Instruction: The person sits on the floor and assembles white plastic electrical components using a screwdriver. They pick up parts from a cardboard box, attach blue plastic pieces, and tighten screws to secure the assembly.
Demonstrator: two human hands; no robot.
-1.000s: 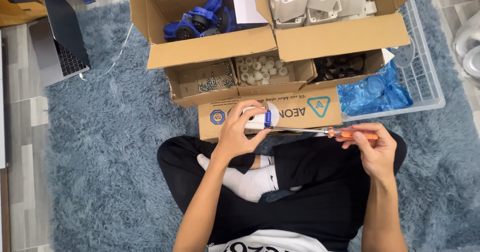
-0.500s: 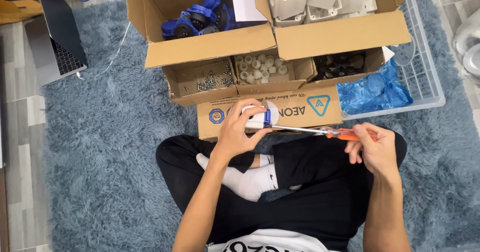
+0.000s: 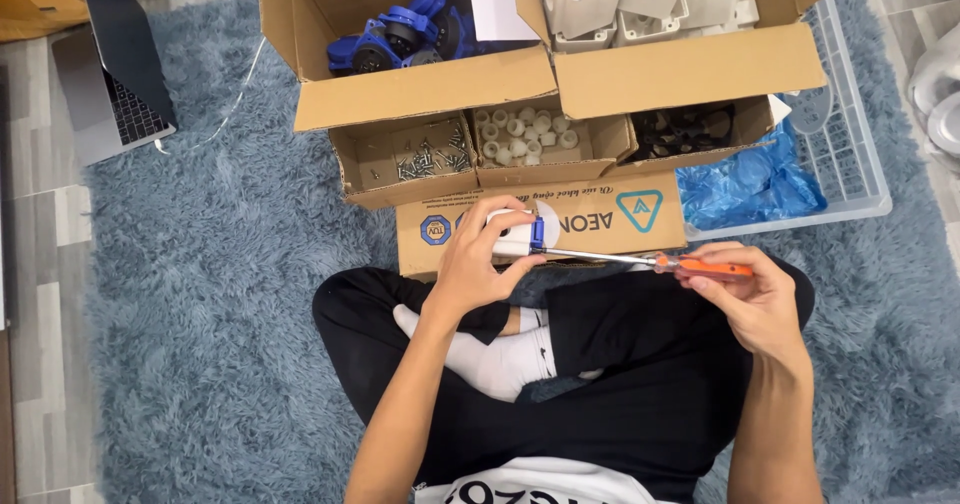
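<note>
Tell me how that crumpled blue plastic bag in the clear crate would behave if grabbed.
The blue plastic bag looks thin and wrinkled, so it would likely be floppy and collapse in the hand. It probably weighs little for its bulk. Its glossy folds suggest it may slip, and it lies loose against the clear crate.

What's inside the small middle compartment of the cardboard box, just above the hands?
The middle compartment holds a pile of small white cylindrical caps. Whatever lies beneath the pile is covered. Loose screws sit in the compartment to its left.

Shaggy blue rug [image 3: 230,264], matt cardboard boxes [image 3: 420,94], shiny metal-shafted screwdriver [image 3: 640,259]
</note>
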